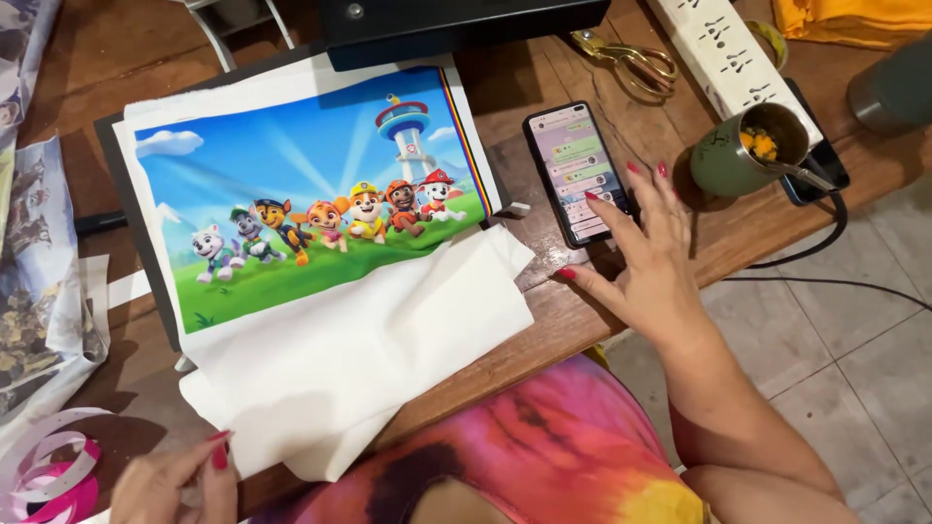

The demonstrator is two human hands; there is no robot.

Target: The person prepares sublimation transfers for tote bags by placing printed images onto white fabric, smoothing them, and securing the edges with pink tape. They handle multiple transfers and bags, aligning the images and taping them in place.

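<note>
Fingers [636,189] of the right hand [650,257] are spread apart over the smartphone [580,173], red-nailed tips on or just above the near right part of its lit screen, gripping nothing. That phone lies flat on the wooden table [544,320], right of centre, long axis running far to near with a slight tilt, near end drifting right, screen facing up and showing a chat layout. Down at the near left corner, the left hand [175,482] sits with fingers loosely curled together, tips near the edge of the white cloth [349,349]; whether it pinches the cloth, I cannot tell. That cloth spreads across the middle of the table, and on its far part lies a colourful printed sheet [311,184] of cartoon puppies on green grass under blue sky, long axis left to right, tilted up toward the right. Beyond it sits a black machine [456,24]. Far right of the phone: gold scissors [631,58], a white power strip [723,53], and a green cup [738,155] with something orange inside. Pink and white ribbon [49,475] coils at the near left. Right of the table, a grey tiled floor [835,340] shows, with a black cable crossing it.
</note>
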